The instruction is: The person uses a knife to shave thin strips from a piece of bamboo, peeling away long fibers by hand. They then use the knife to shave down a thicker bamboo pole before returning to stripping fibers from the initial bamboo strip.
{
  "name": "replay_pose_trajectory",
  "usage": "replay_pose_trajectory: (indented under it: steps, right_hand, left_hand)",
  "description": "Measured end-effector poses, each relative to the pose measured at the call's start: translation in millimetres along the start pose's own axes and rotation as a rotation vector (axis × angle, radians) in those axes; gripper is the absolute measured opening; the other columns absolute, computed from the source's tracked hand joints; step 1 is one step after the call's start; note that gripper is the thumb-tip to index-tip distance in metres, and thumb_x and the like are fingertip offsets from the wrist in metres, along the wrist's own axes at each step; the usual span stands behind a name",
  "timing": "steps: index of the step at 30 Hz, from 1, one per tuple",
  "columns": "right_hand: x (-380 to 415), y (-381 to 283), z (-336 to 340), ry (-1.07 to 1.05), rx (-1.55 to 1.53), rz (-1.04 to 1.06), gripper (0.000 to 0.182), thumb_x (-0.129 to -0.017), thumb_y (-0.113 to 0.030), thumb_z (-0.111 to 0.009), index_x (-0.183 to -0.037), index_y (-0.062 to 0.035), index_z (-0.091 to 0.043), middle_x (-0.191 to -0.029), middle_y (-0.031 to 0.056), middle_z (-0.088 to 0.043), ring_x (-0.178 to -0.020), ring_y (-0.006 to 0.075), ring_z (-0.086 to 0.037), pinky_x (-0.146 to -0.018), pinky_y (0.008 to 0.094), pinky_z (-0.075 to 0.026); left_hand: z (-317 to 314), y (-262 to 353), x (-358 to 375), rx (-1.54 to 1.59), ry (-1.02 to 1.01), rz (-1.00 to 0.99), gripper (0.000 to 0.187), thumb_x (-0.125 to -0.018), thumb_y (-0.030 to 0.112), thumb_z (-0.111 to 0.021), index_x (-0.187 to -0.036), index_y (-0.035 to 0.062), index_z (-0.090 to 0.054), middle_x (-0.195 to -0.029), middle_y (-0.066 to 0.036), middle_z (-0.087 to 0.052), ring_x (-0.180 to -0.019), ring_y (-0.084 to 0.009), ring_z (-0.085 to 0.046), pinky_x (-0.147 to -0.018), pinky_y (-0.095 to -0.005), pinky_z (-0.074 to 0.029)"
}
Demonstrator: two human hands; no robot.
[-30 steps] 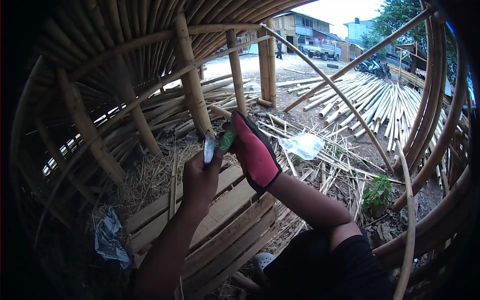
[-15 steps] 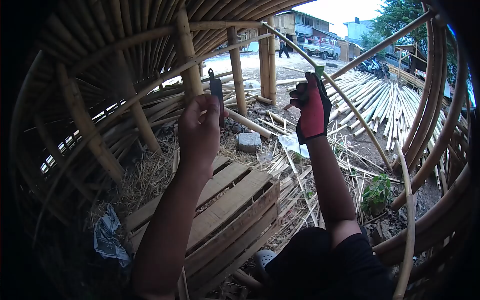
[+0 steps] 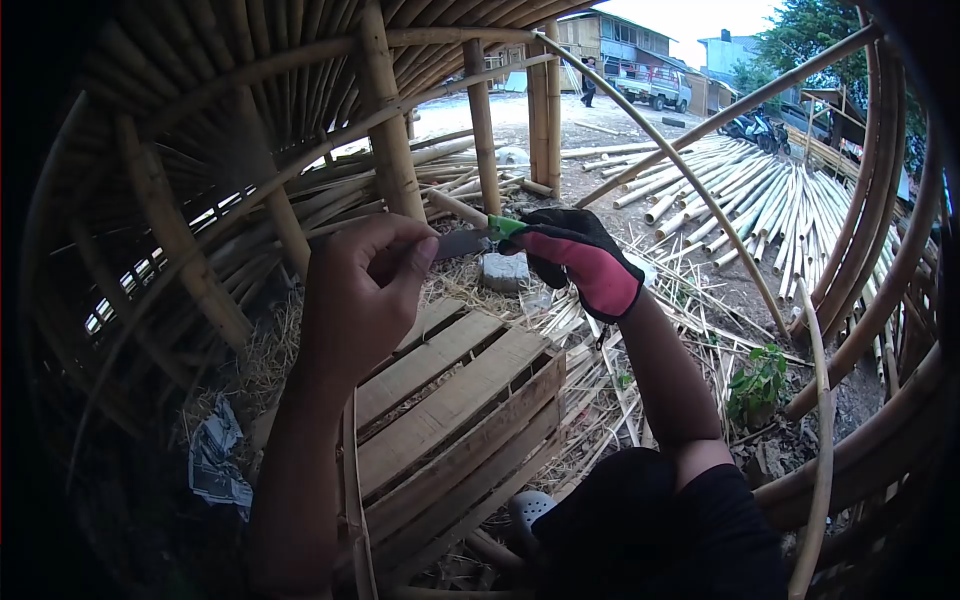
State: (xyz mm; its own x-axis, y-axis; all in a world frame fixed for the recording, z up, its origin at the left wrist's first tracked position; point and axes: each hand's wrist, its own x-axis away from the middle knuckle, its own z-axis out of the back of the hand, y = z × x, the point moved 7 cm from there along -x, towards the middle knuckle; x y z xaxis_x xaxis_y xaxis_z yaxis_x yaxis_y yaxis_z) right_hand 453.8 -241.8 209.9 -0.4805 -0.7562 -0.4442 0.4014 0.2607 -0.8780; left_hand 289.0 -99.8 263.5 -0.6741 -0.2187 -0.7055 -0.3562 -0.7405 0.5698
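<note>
My bare left hand [image 3: 365, 290] pinches one end of a dark, flat, blade-like strip [image 3: 460, 245] between thumb and fingers. On my right hand [image 3: 580, 262] is a pink and black glove, its fingers closed on a small green piece [image 3: 505, 228]. The strip's far end meets the green piece; whether the two are joined I cannot make out. Both hands are up in front of me, above a slatted wooden crate [image 3: 450, 400].
Bamboo posts [image 3: 390, 120] and a slanting pole [image 3: 665, 170] stand ahead. Cut bamboo poles [image 3: 740, 190] lie spread at right. A grey block [image 3: 505, 272] sits beyond the crate, among straw and split strips. A distant person [image 3: 588, 82] is near a truck [image 3: 650, 85].
My right hand has come down and left, bringing the green piece to the strip. My left hand has lowered slightly and turned the strip from upright to nearly level.
</note>
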Motion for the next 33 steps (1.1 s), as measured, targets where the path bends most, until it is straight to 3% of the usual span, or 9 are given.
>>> replay_pose_trajectory:
  steps: [6, 15, 18, 21, 23, 24, 26, 33]
  right_hand:
    - [-0.3, 0.0, -3.8, 0.032, -0.071, 0.003, 0.024, -0.099, -0.015, -0.056, -0.111, 0.0013, -0.069, -0.066, -0.0048, -0.051, -0.054, 0.0023, -0.041, -0.050, 0.0218, -0.030]
    - [1.5, -5.2, -16.8, -0.066, -0.113, -0.008, 0.025, -0.097, -0.017, -0.059, -0.109, 0.0018, -0.069, -0.068, -0.0044, -0.051, -0.056, 0.0029, -0.043, -0.051, 0.0213, -0.031]
    - [2.6, -5.3, -19.5, -0.056, -0.037, -0.030, 0.026, -0.096, -0.018, -0.059, -0.109, 0.0023, -0.069, -0.071, -0.0004, -0.057, -0.058, 0.0048, -0.048, -0.053, 0.0218, -0.036]
    - [1.7, -9.6, -23.9, -0.110, 0.120, 0.061, 0.025, -0.095, -0.016, -0.062, -0.110, 0.0024, -0.068, -0.073, 0.0001, -0.059, -0.059, 0.0048, -0.050, -0.053, 0.0216, -0.037]
    - [4.0, -19.2, -29.3, -0.151, 0.285, 0.298, 0.025, -0.094, -0.015, -0.063, -0.112, 0.0023, -0.067, -0.075, 0.0004, -0.060, -0.060, 0.0047, -0.051, -0.053, 0.0215, -0.037]
    - [4.6, -20.6, -31.1, -0.154, 0.279, 0.297, 0.025, -0.094, -0.015, -0.063, -0.112, 0.0023, -0.067, -0.075, 0.0004, -0.060, -0.060, 0.0047, -0.051, -0.053, 0.0215, -0.037]
    - [2.8, -5.2, -28.1, -0.093, 0.083, -0.047, 0.027, -0.093, -0.015, -0.064, -0.114, 0.0021, -0.067, -0.075, 0.0002, -0.060, -0.060, 0.0046, -0.051, -0.053, 0.0212, -0.037]
    - [3.2, -4.5, -41.6, -0.089, 0.060, -0.064, 0.032, -0.091, -0.016, -0.067, -0.117, 0.0028, -0.065, -0.078, -0.0005, -0.063, -0.062, 0.0038, -0.052, -0.055, 0.0199, -0.040]
  left_hand:
    - [13.3, 4.0, 3.2, -0.118, 0.067, -0.031, 0.012, -0.093, 0.011, -0.067, -0.095, 0.0003, -0.071, -0.070, 0.002, -0.061, -0.063, -0.0014, -0.051, -0.056, -0.0210, -0.040]
    - [15.6, 4.9, 7.0, -0.166, 0.057, -0.018, 0.009, -0.092, 0.007, -0.068, -0.095, -0.0005, -0.071, -0.069, 0.001, -0.062, -0.062, -0.0032, -0.053, -0.056, -0.0225, -0.042]
    - [19.1, 2.1, 11.1, -0.185, 0.038, 0.025, 0.007, -0.090, 0.005, -0.068, -0.094, -0.0010, -0.071, -0.069, 0.000, -0.063, -0.063, -0.0034, -0.055, -0.057, -0.0226, -0.043]
    - [18.5, 1.1, 18.1, -0.202, 0.030, -0.035, 0.006, -0.090, 0.003, -0.068, -0.093, -0.0013, -0.071, -0.071, -0.002, -0.065, -0.065, -0.0038, -0.056, -0.059, -0.0228, -0.045]
    - [23.7, -2.2, 23.2, -0.173, 0.069, 0.039, 0.006, -0.089, 0.002, -0.068, -0.093, -0.0012, -0.071, -0.072, -0.002, -0.066, -0.066, -0.0042, -0.057, -0.061, -0.0227, -0.046]
    - [25.4, -3.3, 24.8, -0.177, 0.069, 0.044, 0.006, -0.089, 0.002, -0.068, -0.093, -0.0012, -0.071, -0.072, -0.002, -0.066, -0.066, -0.0042, -0.057, -0.061, -0.0227, -0.046]
    - [28.5, -6.8, 28.2, -0.173, 0.048, 0.069, 0.006, -0.089, 0.003, -0.069, -0.093, -0.0012, -0.071, -0.073, -0.002, -0.066, -0.067, -0.0041, -0.057, -0.061, -0.0225, -0.046]
    - [31.6, -10.5, 36.1, -0.184, 0.051, 0.070, 0.006, -0.090, 0.003, -0.069, -0.092, -0.0016, -0.071, -0.073, -0.002, -0.066, -0.067, -0.0040, -0.057, -0.061, -0.0221, -0.045]
